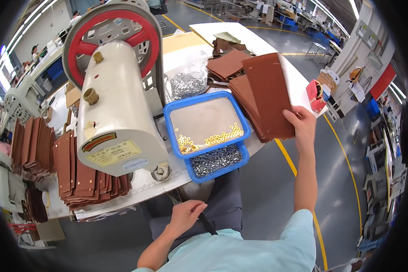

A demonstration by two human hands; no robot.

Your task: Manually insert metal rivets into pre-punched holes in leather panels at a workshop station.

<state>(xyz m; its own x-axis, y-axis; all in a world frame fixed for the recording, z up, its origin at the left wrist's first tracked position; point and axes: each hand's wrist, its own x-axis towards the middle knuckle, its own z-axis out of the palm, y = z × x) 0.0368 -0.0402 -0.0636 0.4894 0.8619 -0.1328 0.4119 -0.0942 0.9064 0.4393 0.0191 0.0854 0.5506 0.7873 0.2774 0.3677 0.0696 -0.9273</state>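
My right hand (302,124) pinches the edge of a brown leather panel (268,88), thumb on top. The panel is raised and tilted over a stack of similar brown panels (247,102) on the table's right side. In front of my lap my left hand (186,216) is loosely closed, with nothing visible in it. Between the hands sits a blue tray (207,97) holding small gold-coloured rings along its near side. Partly beneath it, a second blue tray (226,173) holds many small silver metal pieces.
A large cream press machine (115,99) with a red-rimmed wheel (84,47) stands at left centre. Stacked brown panels with metal studs (72,177) lie left of it. Behind the trays is a clear bag of silver parts (189,84). A red container (316,96) stands at far right.
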